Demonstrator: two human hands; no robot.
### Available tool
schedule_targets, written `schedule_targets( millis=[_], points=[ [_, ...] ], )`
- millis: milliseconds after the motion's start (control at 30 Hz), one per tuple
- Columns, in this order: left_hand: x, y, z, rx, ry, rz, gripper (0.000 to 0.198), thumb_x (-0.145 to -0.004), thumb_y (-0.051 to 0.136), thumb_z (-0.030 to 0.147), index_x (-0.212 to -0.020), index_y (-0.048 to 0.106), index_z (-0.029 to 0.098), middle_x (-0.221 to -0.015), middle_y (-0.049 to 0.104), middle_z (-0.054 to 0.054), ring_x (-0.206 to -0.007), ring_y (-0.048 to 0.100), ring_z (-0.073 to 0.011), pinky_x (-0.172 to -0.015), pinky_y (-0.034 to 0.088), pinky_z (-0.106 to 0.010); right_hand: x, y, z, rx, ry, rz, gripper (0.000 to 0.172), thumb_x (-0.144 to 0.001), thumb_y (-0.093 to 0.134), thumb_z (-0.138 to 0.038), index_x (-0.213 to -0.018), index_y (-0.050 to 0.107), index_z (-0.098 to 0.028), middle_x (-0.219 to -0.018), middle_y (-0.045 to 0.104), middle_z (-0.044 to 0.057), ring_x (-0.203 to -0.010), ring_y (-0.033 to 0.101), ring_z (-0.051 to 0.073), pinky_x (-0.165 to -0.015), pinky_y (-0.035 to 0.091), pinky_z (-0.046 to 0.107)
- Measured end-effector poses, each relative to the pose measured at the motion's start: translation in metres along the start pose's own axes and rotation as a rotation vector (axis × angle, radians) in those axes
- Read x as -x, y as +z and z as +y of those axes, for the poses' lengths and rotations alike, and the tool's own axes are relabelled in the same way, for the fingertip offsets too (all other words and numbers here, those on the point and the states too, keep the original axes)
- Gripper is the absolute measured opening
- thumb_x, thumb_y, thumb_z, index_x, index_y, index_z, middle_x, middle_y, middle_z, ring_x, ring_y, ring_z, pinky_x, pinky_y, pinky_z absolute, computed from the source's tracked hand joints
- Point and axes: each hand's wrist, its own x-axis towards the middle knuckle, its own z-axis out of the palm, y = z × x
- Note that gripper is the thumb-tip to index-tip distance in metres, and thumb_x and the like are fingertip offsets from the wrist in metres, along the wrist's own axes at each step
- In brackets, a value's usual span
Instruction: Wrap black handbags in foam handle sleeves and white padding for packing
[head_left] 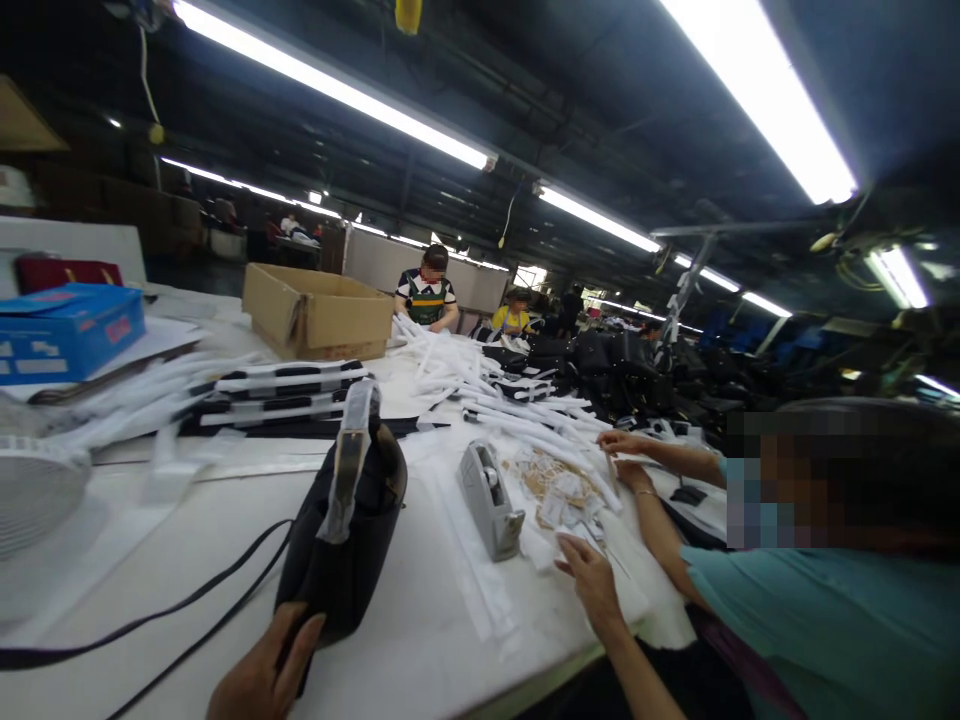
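Observation:
A black handbag [345, 560] stands on the white table, its handle [349, 470] wrapped in clear and white film. My left hand [266, 665] grips the bag's near lower end, thumb on the outside. A thin black strap [187, 600] trails from the bag to the left. My right hand [592, 585] is over the table's right part, beside small white tags [566, 495] on brown paper; its thumb and fingers are partly spread, and nothing shows between them. Between the bag and my right hand stands a grey tape dispenser [491, 500].
At the right, a person in a teal shirt [832, 620] reaches both hands over the table. White wrapped strips [457, 370] lie behind the dispenser. A cardboard box [319, 310], a blue box [71, 330] and a white fan [37, 490] stand left. Black bags [615, 365] are piled behind.

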Motion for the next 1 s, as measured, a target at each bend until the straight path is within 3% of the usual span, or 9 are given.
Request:
schedule_targets(
  millis=[67,167,433,533,633,733,800,900,1000],
  points=[
    [-0.002,-0.003,0.005,0.015,-0.071,0.008,0.03,-0.084,0.046,0.054,-0.095,0.06,0.03,-0.087,0.074,0.002,-0.066,0.071,-0.0219,-0.058,0.056,-0.029,0.001,-0.002,-0.006,-0.092,0.049,-0.006,0.051,-0.061,0.076,-0.057,-0.088,0.074,-0.014,-0.099,0.072,0.011,-0.092,0.068,0.03,-0.073,0.062,0.044],
    [-0.001,-0.005,0.011,0.023,-0.036,0.157,0.034,-0.086,0.044,0.056,-0.1,0.057,0.028,-0.09,0.071,0.001,-0.069,0.069,-0.0199,-0.059,0.055,-0.028,0.002,-0.002,-0.016,-0.212,0.102,-0.01,0.053,-0.056,0.08,-0.055,-0.086,0.073,-0.013,-0.097,0.072,0.011,-0.091,0.069,0.029,-0.077,0.062,0.045],
    [-0.001,-0.01,0.017,-0.072,0.479,0.412,0.027,-0.094,0.048,0.043,-0.106,0.059,0.021,-0.101,0.067,-0.007,-0.094,0.066,-0.024,-0.084,0.053,-0.036,0.016,0.008,-0.062,-0.368,0.172,-0.083,0.055,-0.049,0.087,-0.051,-0.086,0.068,-0.016,-0.077,0.072,0.004,-0.073,0.07,0.02,-0.072,0.061,0.035],
    [0.011,-0.013,0.045,0.01,0.545,0.331,0.015,-0.093,0.054,0.029,-0.105,0.06,0.023,-0.103,0.067,-0.006,-0.097,0.064,-0.021,-0.087,0.051,-0.033,0.048,0.023,-0.093,-0.287,0.235,-0.307,0.047,-0.057,0.087,-0.042,-0.09,0.068,-0.014,-0.069,0.071,0.004,-0.064,0.069,0.019,-0.062,0.06,0.033],
    [0.027,-0.017,0.093,0.258,0.488,0.121,0.019,-0.092,0.055,0.023,-0.111,0.059,0.025,-0.112,0.065,-0.007,-0.108,0.06,-0.0208,-0.094,0.048,-0.035,0.093,0.05,-0.128,-0.079,0.249,-0.669,0.031,-0.065,0.081,-0.038,-0.072,0.064,-0.014,-0.062,0.069,0.003,-0.054,0.064,0.015,-0.053,0.056,0.027],
    [0.037,-0.02,0.135,0.513,0.228,-0.253,0.043,-0.085,0.064,0.032,-0.126,0.052,0.024,-0.127,0.059,-0.009,-0.118,0.054,-0.0243,-0.103,0.042,-0.039,0.135,0.082,-0.159,0.048,0.223,-0.899,0.024,-0.068,0.077,-0.034,-0.066,0.063,-0.014,-0.056,0.066,0.001,-0.047,0.06,0.012,-0.046,0.049,0.022],
    [0.04,-0.023,0.15,0.675,0.068,-0.423,0.04,-0.08,0.069,0.031,-0.116,0.057,0.022,-0.115,0.064,-0.007,-0.109,0.058,-0.0239,-0.098,0.044,-0.037,0.155,0.1,-0.172,0.099,0.174,-0.922,0.019,-0.068,0.075,-0.03,-0.065,0.063,-0.015,-0.053,0.064,-0.001,-0.046,0.057,0.01,-0.045,0.045,0.02],
    [0.042,-0.029,0.149,0.819,-0.127,-0.425,0.022,-0.077,0.071,0.034,-0.084,0.056,0.019,-0.08,0.061,0.0,-0.079,0.058,-0.0172,-0.073,0.046,-0.027,0.168,0.118,-0.182,0.146,0.116,-0.94,0.015,-0.072,0.071,-0.029,-0.067,0.067,-0.015,-0.056,0.064,-0.001,-0.05,0.056,0.01,-0.047,0.044,0.019],
    [0.044,-0.036,0.135,0.845,-0.231,-0.36,0.034,-0.075,0.072,0.044,-0.072,0.049,0.019,-0.065,0.047,0.005,-0.062,0.045,-0.0114,-0.059,0.036,-0.023,0.17,0.129,-0.183,0.138,0.103,-1.019,0.017,-0.074,0.068,-0.032,-0.073,0.071,-0.015,-0.065,0.068,0.001,-0.058,0.06,0.012,-0.052,0.049,0.021]
  ],
)
